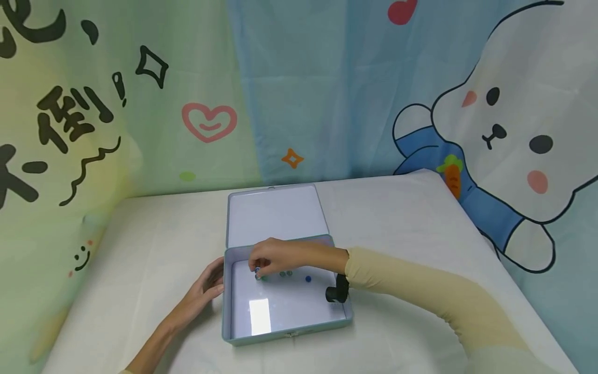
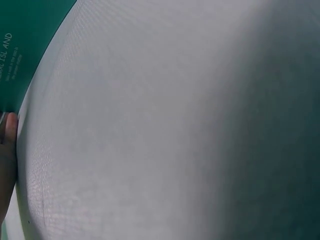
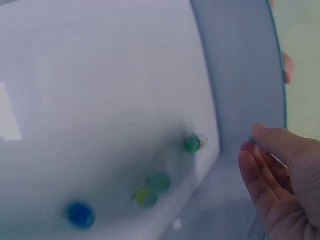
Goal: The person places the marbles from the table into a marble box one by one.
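A hinged tin box (image 1: 227,306) lies open, its pale inside facing up. Over its left part, my right hand (image 1: 275,258) pinches a small blue marble (image 1: 257,269) between thumb and fingertips. The right wrist view shows only a sliver of that marble; the fingers cover the rest. On the box floor below are a green marble (image 3: 192,144) beside a clear one (image 3: 204,140), two greenish marbles (image 3: 159,182) close together, and a blue marble (image 3: 81,215) apart from them. My left hand (image 1: 205,288) touches the outside of the box's left wall, fingers extended.
The box lid (image 1: 275,215) is folded back on the white-covered table (image 1: 397,223). A black wrist camera (image 1: 338,291) on my right wrist hangs over the box's right side. Behind the table is a printed curtain (image 1: 299,93).
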The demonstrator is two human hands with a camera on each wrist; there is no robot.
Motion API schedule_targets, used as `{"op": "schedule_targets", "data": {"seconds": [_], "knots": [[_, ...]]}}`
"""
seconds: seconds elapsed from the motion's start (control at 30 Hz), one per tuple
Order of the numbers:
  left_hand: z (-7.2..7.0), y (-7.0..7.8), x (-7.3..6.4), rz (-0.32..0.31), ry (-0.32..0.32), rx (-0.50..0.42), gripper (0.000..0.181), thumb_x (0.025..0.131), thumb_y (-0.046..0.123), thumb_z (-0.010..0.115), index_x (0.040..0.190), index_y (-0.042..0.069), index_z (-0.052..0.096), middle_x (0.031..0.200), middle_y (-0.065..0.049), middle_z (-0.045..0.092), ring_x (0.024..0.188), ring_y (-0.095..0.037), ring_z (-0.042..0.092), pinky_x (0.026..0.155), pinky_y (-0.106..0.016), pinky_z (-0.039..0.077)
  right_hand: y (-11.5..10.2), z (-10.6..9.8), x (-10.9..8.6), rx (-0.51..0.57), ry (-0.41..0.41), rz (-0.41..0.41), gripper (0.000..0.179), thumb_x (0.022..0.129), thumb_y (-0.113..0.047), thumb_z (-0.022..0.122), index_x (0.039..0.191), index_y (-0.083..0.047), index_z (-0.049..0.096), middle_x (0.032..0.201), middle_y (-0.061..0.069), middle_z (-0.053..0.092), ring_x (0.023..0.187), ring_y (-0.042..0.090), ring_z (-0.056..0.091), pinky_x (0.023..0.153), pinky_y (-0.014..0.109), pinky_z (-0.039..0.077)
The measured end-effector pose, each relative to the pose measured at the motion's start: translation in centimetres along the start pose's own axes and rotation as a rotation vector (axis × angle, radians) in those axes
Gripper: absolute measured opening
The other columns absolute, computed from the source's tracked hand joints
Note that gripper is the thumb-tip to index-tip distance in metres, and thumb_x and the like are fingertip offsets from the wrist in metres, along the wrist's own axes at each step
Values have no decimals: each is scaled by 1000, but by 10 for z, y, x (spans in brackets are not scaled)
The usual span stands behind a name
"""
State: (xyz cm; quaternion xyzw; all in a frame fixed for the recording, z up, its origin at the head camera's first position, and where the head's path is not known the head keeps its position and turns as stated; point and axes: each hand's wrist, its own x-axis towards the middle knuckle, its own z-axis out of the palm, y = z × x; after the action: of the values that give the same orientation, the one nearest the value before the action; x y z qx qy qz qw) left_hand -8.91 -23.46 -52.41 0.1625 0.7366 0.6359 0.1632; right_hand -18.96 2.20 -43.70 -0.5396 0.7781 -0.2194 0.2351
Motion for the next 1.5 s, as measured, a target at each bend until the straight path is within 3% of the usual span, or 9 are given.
{"op": "schedule_targets", "data": {"seconds": [0.07,0.13,0.23,0.3,0.6,1.07,1.3,1.5], "knots": [[0,1,0,-11,8,6,62,102,13,41,156,11,10,162,-23,11,139,8,28,108,-2,28,-2,5,11,-27,-13,-16,13,91,-10,67,102,-3,66,99,5,66,87,8,58,75,7,46],[0,2,1,-19,12,10,62,102,14,42,156,12,11,162,-23,12,146,-9,26,108,-2,29,-4,11,20,-51,-29,-21,11,90,-8,67,100,-3,66,98,6,66,86,8,57,73,7,45],[0,2,1,-14,3,12,62,102,14,41,156,10,10,161,-24,10,148,-38,17,107,-2,29,-6,18,31,-76,-62,-22,10,89,-5,66,99,-3,66,97,7,66,83,7,56,71,5,44],[0,2,1,-6,-7,9,63,102,14,41,156,9,8,161,-25,8,147,-47,11,107,-1,28,-7,23,37,-91,-80,-7,11,89,-4,66,100,-4,67,97,6,67,82,5,55,70,4,43],[-1,1,0,-23,-5,6,64,102,15,41,156,8,7,161,-26,8,146,-48,11,106,-1,28,-4,36,50,-111,-117,57,15,89,-9,69,103,-5,71,101,4,67,82,2,56,69,3,44],[-1,2,1,-36,8,-6,64,102,16,42,156,9,9,161,-24,11,147,-46,12,106,-1,28,-6,39,52,-157,-109,61,15,88,-13,70,102,-7,71,101,2,67,83,2,56,70,3,43],[0,-1,1,-25,-2,1,63,102,14,42,156,8,9,161,-25,10,146,-48,9,108,-1,27,-9,36,46,-244,-87,-22,18,88,-17,72,103,-7,68,94,2,65,77,2,48,64,4,37],[-1,0,1,-9,3,1,63,102,14,42,155,6,9,160,-27,11,146,-48,11,107,-1,28,-19,12,21,-124,-12,-74,23,89,-13,69,108,-1,67,99,10,66,81,9,56,69,4,42]]}}
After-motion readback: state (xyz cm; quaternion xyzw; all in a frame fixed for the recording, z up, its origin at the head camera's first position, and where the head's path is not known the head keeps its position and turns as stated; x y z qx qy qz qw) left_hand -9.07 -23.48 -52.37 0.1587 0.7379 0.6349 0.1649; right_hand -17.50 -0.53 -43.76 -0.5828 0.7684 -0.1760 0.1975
